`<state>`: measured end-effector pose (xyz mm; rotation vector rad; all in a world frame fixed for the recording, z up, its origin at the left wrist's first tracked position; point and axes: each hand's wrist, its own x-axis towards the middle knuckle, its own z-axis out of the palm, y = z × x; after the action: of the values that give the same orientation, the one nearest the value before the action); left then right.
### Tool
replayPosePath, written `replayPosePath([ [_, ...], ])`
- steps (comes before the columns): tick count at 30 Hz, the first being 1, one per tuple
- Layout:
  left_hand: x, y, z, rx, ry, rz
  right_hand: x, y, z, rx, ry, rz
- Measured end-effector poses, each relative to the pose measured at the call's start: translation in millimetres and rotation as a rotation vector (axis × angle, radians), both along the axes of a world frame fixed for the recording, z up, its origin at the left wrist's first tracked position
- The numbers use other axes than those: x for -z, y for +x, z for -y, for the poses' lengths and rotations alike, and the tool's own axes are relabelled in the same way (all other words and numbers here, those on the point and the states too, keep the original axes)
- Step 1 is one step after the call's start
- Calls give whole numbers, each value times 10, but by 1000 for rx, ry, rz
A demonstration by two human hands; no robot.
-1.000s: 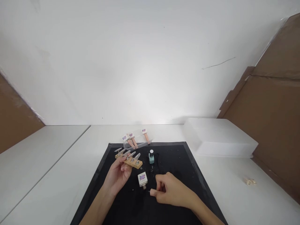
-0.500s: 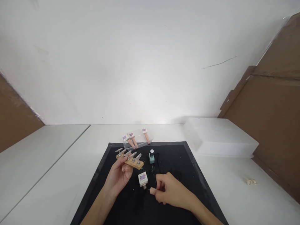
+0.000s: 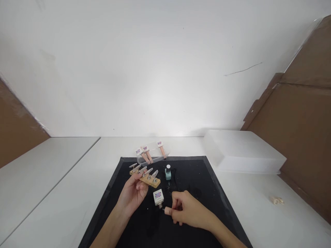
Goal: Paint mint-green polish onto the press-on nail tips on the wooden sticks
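Note:
My left hand (image 3: 134,193) grips a wooden nail display stand (image 3: 151,181), tilted, with several clear false nail tips (image 3: 143,170) on metal studs along it. In my right hand (image 3: 184,209) is the pink cap of a nail polish brush (image 3: 167,210), pinched between thumb and fingers. Its dark bristle end points left, at the neck of a white polish bottle (image 3: 158,197) lying on its side with a coloured label. Whether the bristles are inside the neck I cannot tell. A teal polish bottle (image 3: 168,173) with a white-topped dark cap stands beyond.
A black mat (image 3: 204,186) covers the table before me. Behind it, a clear tray (image 3: 155,159) holds white bottles with pink caps (image 3: 162,151). A white translucent box (image 3: 245,151) stands right, with small beige rings (image 3: 276,200) nearer. Brown cardboard (image 3: 297,137) borders the right side.
The display stand and my left hand have shifted very slightly right in view, along with the surroundings. The pink cap has moved a touch left, closer to the white bottle's neck.

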<state>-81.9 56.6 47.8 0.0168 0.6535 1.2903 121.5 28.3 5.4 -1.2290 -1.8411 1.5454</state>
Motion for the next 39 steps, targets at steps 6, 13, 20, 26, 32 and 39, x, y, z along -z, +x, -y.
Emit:
replayPosePath([
  [6,-31,18,19,-7,5,3,-21,9,-3,-5,-10,-18],
  [13,-31,22,16,-12,5,-34,-67,77,-43,-33,-62,-36],
  [20,-52,24,48,87,-12,-71,-405,248,-162,58,-101,-163],
  [26,-22,160,193,217,-7,-114,-544,366,-199,237,46,-422],
  [32,24,332,374,441,72,-211,-506,333,-131,286,99,-694],
  [39,-19,393,438,600,195,-353,-498,287,-53,172,166,-656],
])
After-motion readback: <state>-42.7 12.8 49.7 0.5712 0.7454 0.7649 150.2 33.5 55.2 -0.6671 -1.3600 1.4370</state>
